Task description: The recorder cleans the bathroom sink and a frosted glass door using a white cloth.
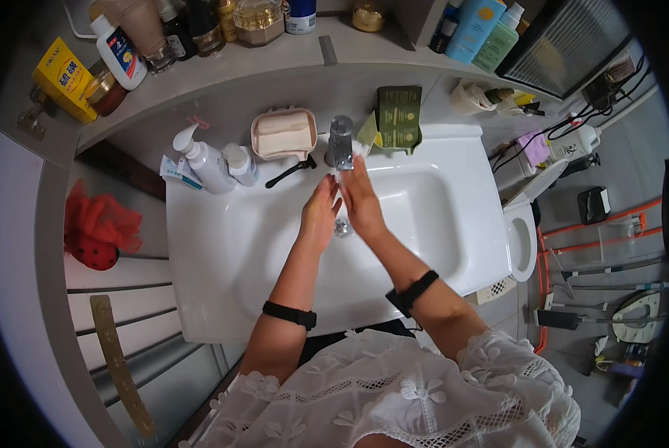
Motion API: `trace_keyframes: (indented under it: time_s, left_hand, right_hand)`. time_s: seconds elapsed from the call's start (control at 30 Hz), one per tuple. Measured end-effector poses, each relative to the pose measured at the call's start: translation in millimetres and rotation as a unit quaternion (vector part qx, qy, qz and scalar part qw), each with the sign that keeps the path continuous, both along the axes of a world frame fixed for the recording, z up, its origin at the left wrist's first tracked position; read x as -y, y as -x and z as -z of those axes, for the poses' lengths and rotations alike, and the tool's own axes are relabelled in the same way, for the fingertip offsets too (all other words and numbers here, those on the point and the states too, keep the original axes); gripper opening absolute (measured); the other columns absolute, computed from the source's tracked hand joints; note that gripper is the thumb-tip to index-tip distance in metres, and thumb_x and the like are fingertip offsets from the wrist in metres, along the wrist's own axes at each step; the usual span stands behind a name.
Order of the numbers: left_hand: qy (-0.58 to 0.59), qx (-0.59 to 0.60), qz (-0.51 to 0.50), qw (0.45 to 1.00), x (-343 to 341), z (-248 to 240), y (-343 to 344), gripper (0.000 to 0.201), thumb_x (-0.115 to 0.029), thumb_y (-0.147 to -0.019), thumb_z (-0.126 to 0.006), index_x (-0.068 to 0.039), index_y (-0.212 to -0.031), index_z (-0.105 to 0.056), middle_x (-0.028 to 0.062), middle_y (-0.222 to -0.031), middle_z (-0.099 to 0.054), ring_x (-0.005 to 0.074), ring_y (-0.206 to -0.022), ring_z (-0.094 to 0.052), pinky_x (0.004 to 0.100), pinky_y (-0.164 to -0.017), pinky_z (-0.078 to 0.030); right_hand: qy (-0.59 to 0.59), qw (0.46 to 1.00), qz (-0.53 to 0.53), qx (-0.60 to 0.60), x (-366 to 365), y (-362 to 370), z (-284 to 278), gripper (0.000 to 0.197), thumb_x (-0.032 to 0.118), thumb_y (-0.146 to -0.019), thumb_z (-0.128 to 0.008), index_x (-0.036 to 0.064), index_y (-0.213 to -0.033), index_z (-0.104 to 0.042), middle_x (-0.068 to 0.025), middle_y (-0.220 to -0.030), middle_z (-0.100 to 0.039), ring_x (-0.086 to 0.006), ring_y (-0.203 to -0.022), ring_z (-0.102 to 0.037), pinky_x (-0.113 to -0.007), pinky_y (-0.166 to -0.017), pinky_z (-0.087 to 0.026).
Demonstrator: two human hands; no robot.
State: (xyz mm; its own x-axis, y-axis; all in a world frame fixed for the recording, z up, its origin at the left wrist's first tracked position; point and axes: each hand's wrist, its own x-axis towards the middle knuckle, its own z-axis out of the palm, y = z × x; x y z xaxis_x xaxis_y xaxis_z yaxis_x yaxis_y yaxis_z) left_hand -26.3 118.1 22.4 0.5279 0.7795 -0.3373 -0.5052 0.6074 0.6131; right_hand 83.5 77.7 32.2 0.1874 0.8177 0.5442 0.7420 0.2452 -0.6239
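Observation:
Both forearms reach over a white washbasin (431,216), a dark band around each. My left hand (321,210) is below the chrome tap (340,142), its fingers loosely bent and apart, with nothing visible in it. Beside it, my right hand (363,200) stretches its fingers up toward the tap, the palm turned to the left hand. Something white, perhaps foam or running water, shows at the right fingertips and between the hands; I cannot tell which. A round metal drain stopper (341,227) sits under the hands.
Behind the basin stand a pump bottle (206,166), a smaller bottle (240,164), a soap dish (284,134), a black razor (290,173) and a green packet (399,119). A shelf (275,56) with cosmetics overhangs them. A toilet (521,239) is at right, a red mesh puff (99,224) at left.

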Motion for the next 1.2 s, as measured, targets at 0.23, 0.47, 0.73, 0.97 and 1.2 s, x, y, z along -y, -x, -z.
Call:
trace_keyframes:
  time_s: [0.23, 0.47, 0.73, 0.97, 1.2]
  left_hand:
    - [0.005, 0.001, -0.006, 1.0, -7.3, -1.9, -1.1, 0.039, -0.036, -0.095, -0.039, -0.009, -0.122, -0.046, 0.0042, -0.12, -0.05, 0.014, -0.109, -0.046, 0.0277, -0.094, -0.03]
    - [0.0, 0.021, -0.001, 1.0, -4.6, -10.7, 9.0, 0.061, -0.044, -0.093, -0.037, -0.006, -0.138, -0.02, 0.0114, -0.134, -0.04, 0.0208, -0.121, -0.038, 0.0339, -0.103, -0.023]
    - [-0.039, -0.009, 0.063, 0.997, -0.1, -16.5, 16.9, 0.074, -0.051, -0.092, -0.034, -0.005, -0.143, -0.007, 0.0153, -0.146, -0.023, 0.0244, -0.133, -0.024, 0.0388, -0.109, -0.01]
    - [-0.069, -0.018, 0.08, 0.994, 3.8, -17.7, 16.6, 0.076, -0.054, -0.091, -0.032, -0.005, -0.143, -0.006, 0.0175, -0.149, -0.011, 0.0263, -0.138, -0.008, 0.04, -0.11, 0.0]
    - [-0.064, -0.033, 0.075, 0.995, 6.9, -19.7, 13.4, 0.075, -0.053, -0.091, -0.031, -0.004, -0.143, -0.007, 0.0166, -0.149, -0.009, 0.0268, -0.139, -0.003, 0.0423, -0.109, 0.004]
  right_hand:
    - [0.012, 0.991, -0.027, 0.128, -25.4, -5.5, -20.7, 0.034, 0.007, -0.078, -0.059, 0.0073, -0.112, -0.058, -0.0146, -0.122, -0.052, -0.0321, -0.105, -0.053, -0.036, -0.092, -0.042]
    - [0.021, 0.991, 0.008, 0.131, -12.8, 5.1, -14.1, 0.035, 0.01, -0.081, -0.054, 0.0072, -0.116, -0.054, -0.0125, -0.111, -0.056, -0.0288, -0.101, -0.053, -0.037, -0.086, -0.043]
    - [0.079, 0.996, 0.036, -0.023, -16.7, 7.3, -24.8, 0.035, 0.002, -0.081, -0.051, 0.0025, -0.116, -0.053, -0.0159, -0.117, -0.051, -0.0329, -0.101, -0.053, -0.037, -0.083, -0.045]
    - [0.062, 0.994, 0.065, 0.063, 15.2, 5.6, -8.5, 0.046, -0.008, -0.071, -0.056, 0.0082, -0.114, -0.058, -0.0185, -0.133, -0.042, -0.0354, -0.117, -0.046, -0.037, -0.091, -0.045]
    - [0.047, 0.996, 0.078, 0.02, 10.8, 5.1, -13.3, 0.046, -0.01, -0.069, -0.052, 0.01, -0.11, -0.061, -0.02, -0.127, -0.047, -0.0356, -0.112, -0.051, -0.038, -0.085, -0.048]
